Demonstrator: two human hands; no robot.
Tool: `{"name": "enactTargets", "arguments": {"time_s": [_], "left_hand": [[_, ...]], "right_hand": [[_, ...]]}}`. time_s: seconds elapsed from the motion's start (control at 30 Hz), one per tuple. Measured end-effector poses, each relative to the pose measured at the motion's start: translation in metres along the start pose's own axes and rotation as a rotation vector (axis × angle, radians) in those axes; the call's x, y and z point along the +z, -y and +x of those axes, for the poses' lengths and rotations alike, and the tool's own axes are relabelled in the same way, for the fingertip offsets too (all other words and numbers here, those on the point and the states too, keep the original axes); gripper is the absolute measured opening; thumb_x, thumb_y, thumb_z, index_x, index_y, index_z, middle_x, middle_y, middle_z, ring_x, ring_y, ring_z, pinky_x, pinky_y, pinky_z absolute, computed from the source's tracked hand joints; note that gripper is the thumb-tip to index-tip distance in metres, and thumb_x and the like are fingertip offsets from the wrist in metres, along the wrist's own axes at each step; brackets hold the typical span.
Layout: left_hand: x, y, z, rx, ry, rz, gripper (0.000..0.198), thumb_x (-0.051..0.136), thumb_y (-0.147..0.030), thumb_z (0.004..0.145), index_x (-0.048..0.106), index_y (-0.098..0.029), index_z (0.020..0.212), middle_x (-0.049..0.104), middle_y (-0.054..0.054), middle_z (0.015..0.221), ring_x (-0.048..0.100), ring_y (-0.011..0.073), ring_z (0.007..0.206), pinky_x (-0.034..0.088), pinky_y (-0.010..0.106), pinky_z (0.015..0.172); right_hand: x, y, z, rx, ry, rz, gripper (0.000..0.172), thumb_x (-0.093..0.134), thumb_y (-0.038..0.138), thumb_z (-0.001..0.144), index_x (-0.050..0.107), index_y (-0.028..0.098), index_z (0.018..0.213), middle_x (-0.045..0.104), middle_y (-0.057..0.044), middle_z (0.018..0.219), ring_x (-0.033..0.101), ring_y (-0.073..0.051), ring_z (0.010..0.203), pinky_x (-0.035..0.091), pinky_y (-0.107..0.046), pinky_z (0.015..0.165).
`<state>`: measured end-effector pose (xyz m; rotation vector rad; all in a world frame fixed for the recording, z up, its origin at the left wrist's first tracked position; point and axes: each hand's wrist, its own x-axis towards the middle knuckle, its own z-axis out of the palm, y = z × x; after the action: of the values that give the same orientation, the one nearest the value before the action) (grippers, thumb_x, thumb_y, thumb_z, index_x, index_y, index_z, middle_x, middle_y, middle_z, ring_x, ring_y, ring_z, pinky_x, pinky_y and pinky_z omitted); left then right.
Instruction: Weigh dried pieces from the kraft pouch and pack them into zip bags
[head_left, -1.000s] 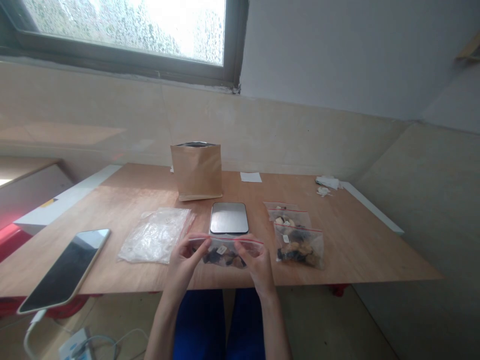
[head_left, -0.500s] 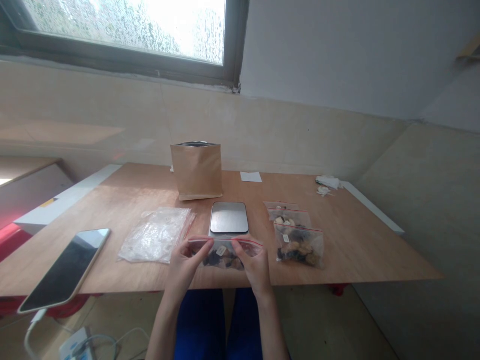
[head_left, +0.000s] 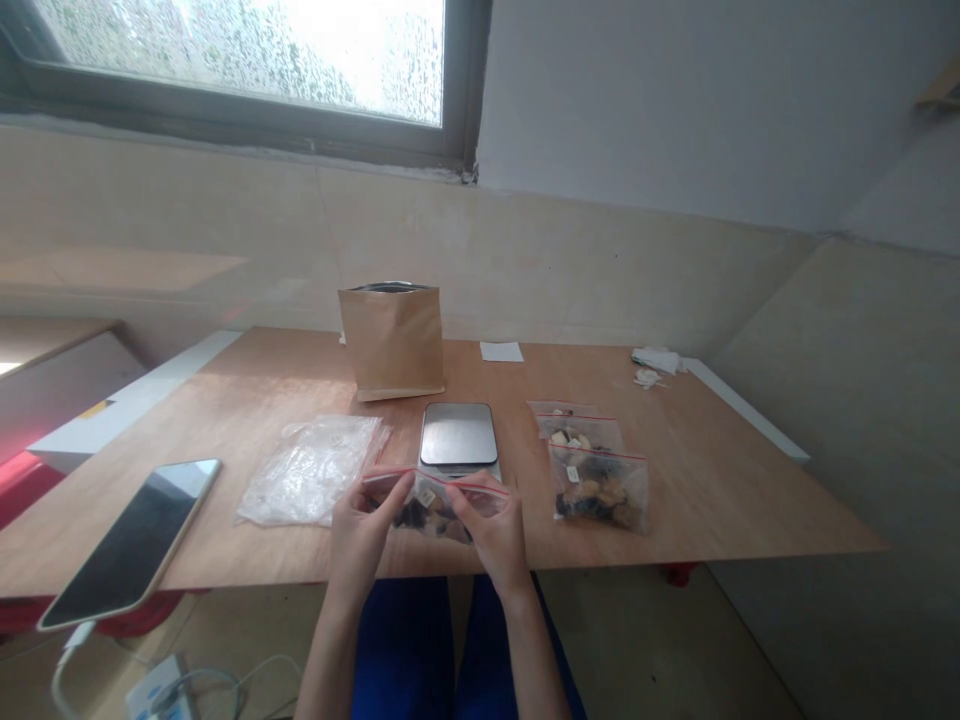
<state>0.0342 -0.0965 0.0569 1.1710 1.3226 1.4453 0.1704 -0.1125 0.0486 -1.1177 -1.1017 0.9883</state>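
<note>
Between my hands is a clear zip bag with a red seal line along its top and dark and light dried pieces inside. My left hand pinches the top edge on the left, thumb along the seal. On the right, my right hand pinches the same edge with thumb and fingers. Just behind the bag sits a small digital scale with a bare metal plate. Several similar filled zip bags lie overlapped to the right of my hands. Flat, unfilled zip bags lie to the left.
A brown kraft pouch stands open-topped behind the scale. A phone on a cable overhangs the table's front left edge. White paper and crumpled tissue lie near the wall.
Both hands and the held bag have shifted slightly left. The bag's top edge now bends at the middle, where it was straighter before.
</note>
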Motion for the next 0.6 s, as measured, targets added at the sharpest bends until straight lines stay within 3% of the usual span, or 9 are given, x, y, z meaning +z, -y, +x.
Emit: {"name": "enactTargets", "arguments": {"time_s": [0.6], "left_hand": [[0.0004, 0.0046, 0.0011, -0.005, -0.039, -0.039, 0.027, 0.071, -0.036, 0.063, 0.066, -0.014, 0.078, 0.068, 0.003, 0.072, 0.063, 0.0164, 0.068, 0.051, 0.024, 0.06]], "right_hand": [[-0.0001, -0.0047, 0.0023, 0.036, 0.033, 0.044, 0.015, 0.066, 0.032, 0.072, 0.067, 0.017, 0.077, 0.068, -0.002, 0.075, 0.064, -0.015, 0.07, 0.05, -0.024, 0.067]]}}
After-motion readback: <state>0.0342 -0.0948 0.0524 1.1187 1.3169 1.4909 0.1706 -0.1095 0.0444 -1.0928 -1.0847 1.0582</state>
